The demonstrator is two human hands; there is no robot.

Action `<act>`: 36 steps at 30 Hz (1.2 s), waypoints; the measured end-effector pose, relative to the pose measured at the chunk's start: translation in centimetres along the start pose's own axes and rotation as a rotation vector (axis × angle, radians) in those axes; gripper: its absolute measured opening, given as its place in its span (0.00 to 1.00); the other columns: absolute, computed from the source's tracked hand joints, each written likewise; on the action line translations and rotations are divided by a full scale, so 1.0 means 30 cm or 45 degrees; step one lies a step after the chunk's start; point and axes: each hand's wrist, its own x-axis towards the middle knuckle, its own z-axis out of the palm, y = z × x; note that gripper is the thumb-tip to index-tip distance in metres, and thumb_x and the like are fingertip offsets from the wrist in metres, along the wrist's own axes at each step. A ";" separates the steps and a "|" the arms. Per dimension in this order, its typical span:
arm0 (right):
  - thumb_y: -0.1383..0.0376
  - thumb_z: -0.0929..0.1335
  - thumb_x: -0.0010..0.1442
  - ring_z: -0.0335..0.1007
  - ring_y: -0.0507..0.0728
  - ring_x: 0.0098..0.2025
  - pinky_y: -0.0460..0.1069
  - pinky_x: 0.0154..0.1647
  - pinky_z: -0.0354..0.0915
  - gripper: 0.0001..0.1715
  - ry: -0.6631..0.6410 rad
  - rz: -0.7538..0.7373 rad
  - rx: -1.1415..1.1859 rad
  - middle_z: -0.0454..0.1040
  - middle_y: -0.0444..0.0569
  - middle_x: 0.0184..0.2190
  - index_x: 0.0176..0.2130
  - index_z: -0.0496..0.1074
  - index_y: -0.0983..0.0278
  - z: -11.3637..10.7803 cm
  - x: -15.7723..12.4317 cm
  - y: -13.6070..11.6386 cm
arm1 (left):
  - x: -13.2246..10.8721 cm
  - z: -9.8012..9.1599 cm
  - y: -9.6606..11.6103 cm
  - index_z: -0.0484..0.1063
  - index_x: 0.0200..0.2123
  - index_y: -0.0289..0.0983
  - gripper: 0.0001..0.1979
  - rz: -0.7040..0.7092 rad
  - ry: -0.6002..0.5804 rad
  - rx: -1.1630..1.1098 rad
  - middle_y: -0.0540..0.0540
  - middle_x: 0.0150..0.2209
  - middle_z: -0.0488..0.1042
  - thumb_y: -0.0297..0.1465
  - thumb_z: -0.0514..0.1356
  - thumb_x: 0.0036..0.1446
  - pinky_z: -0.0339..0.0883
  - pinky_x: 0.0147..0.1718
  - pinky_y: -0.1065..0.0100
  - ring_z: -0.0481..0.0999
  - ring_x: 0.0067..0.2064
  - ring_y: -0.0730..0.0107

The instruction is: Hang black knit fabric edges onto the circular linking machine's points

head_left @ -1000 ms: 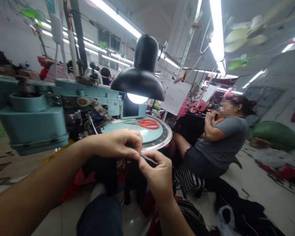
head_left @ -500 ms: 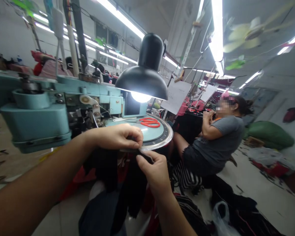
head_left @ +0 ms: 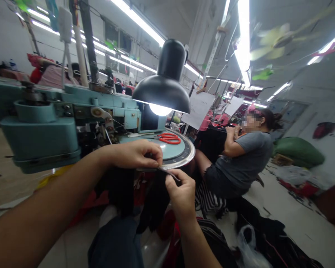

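Observation:
My left hand (head_left: 134, 154) pinches the top edge of a black knitted piece (head_left: 153, 201) at the rim of the round dial (head_left: 184, 158) of a teal linking machine (head_left: 44, 126). A short way to the right, my right hand (head_left: 181, 193) pinches the same edge, stretching it along the rim. The black fabric hangs down below both hands over my lap. Red-handled scissors (head_left: 169, 138) lie on the dial's top.
A black desk lamp (head_left: 163, 89) shines over the dial. A person in a grey shirt (head_left: 245, 156) sits to the right, close by. Dark garments and a plastic bag (head_left: 248, 249) lie on the floor. A green sack (head_left: 298, 152) rests at the far right.
My right hand has slid a little to the right along the fabric edge, away from my left hand. More black fabric now hangs below the hands.

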 end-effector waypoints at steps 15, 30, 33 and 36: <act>0.62 0.73 0.52 0.71 0.55 0.27 0.49 0.31 0.68 0.10 -0.023 0.029 0.040 0.79 0.46 0.24 0.30 0.82 0.67 0.026 -0.009 -0.006 | -0.003 0.007 -0.009 0.77 0.34 0.34 0.12 -0.003 0.017 0.070 0.46 0.36 0.74 0.37 0.60 0.62 0.66 0.39 0.73 0.72 0.38 0.69; 0.59 0.75 0.50 0.63 0.51 0.23 0.46 0.27 0.62 0.13 -0.192 0.164 0.141 0.73 0.43 0.20 0.30 0.81 0.68 0.000 0.004 -0.010 | -0.004 0.010 -0.006 0.77 0.34 0.34 0.13 -0.019 0.032 0.066 0.47 0.35 0.74 0.38 0.59 0.62 0.66 0.38 0.74 0.72 0.37 0.70; 0.60 0.74 0.51 0.61 0.50 0.23 0.46 0.25 0.60 0.12 -0.135 0.131 0.154 0.72 0.42 0.20 0.29 0.81 0.68 0.023 -0.002 -0.013 | -0.004 0.011 -0.007 0.77 0.34 0.34 0.14 -0.007 0.036 0.077 0.46 0.35 0.75 0.39 0.59 0.62 0.65 0.39 0.74 0.72 0.38 0.69; 0.61 0.73 0.51 0.63 0.51 0.24 0.46 0.27 0.62 0.11 -0.027 0.023 0.069 0.73 0.44 0.21 0.28 0.81 0.68 0.041 -0.007 -0.008 | -0.004 0.012 -0.007 0.76 0.34 0.34 0.13 -0.036 0.014 0.067 0.46 0.35 0.75 0.38 0.59 0.62 0.65 0.39 0.73 0.72 0.38 0.69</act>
